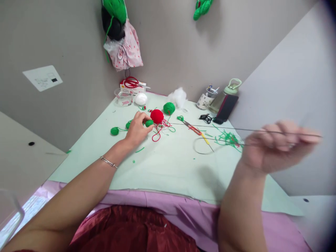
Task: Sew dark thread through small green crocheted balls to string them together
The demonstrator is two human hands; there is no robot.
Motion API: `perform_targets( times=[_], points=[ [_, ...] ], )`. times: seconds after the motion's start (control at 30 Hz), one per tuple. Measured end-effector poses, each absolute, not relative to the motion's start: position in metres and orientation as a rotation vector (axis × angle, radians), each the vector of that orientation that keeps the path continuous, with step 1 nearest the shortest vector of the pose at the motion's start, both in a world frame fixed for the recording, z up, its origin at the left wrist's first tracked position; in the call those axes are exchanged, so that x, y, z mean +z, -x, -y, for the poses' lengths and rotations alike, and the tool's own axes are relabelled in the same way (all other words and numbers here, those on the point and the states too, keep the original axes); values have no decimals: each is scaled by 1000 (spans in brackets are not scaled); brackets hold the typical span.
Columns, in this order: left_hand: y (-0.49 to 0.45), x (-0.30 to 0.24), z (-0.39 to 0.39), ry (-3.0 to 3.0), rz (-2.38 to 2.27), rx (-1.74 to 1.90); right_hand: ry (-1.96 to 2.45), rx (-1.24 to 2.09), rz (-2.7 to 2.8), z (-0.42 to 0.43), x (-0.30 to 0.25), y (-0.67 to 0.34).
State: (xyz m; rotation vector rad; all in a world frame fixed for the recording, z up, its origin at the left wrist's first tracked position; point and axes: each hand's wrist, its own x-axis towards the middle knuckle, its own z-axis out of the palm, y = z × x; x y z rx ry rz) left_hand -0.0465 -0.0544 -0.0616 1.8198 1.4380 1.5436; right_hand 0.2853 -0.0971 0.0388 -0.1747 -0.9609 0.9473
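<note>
Between the thumb and fingers of my left hand point(139, 126) is a small green yarn piece point(149, 123), just left of a red yarn ball point(156, 116). My right hand point(278, 145), smeared by motion, is raised at the right with its fingers closed on a dark thread point(223, 127). The thread stretches taut leftward toward the green piece; where it joins is too fine to make out. A slack loop of it hangs below, over the table. Two more small green balls, one of them point(114, 131) at the far left, lie near my left hand.
Orange-handled scissors point(194, 129), a yellow-handled hook point(206, 139) and green yarn scraps point(228, 138) lie right of centre on the pale table cover point(162, 168). Behind stand a green yarn ball point(169, 108), white stuffing point(178, 97), a pen cup point(207, 99), a bottle point(225, 94) and a phone point(227, 109).
</note>
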Motion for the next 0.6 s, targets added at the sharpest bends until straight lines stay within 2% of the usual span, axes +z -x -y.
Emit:
perform_targets(
  times=[0.1,0.17,0.27,0.37,0.47,0.6],
  points=[
    [45,-57,57,-1718,-1389,1547,65,837,1005,102,32,-309],
    [40,-53,62,-1648,-1265,1542,196,869,1271,100,26,-306],
    [33,-49,71,-1594,-1038,1500,755,952,1833,93,20,-278],
    [26,-48,77,-1607,-908,1450,1242,810,1927,85,13,-239],
    [21,-50,82,-1665,-898,1418,1259,783,1837,82,-1,-207],
    [16,-50,87,-1657,-896,1349,1110,928,1897,84,-17,-189]
  ],
)
